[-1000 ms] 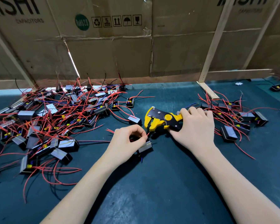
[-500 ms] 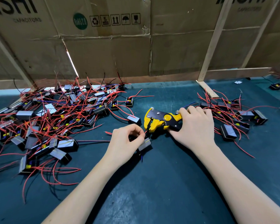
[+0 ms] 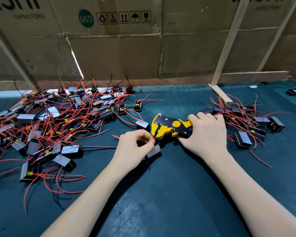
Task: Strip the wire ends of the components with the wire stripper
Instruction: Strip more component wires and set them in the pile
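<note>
My right hand (image 3: 207,134) grips the handles of a yellow and black wire stripper (image 3: 169,126) that lies low over the dark green mat, its jaws pointing left. My left hand (image 3: 135,147) pinches a thin red wire (image 3: 155,138) and holds its tip right at the stripper's jaws. The wire belongs to a small grey and black component (image 3: 154,150) lying just below my left fingers; a blue wire trails from under it.
A large tangle of similar components with red wires (image 3: 50,127) covers the left of the mat. A smaller pile (image 3: 246,124) lies right of my right hand. One component (image 3: 142,124) sits just left of the stripper head. Cardboard walls (image 3: 126,48) and wooden slats stand behind.
The scene has barely shifted. My left hand has brought the red wire tip slightly closer to the stripper's jaws. My right hand keeps its hold on the handles.
</note>
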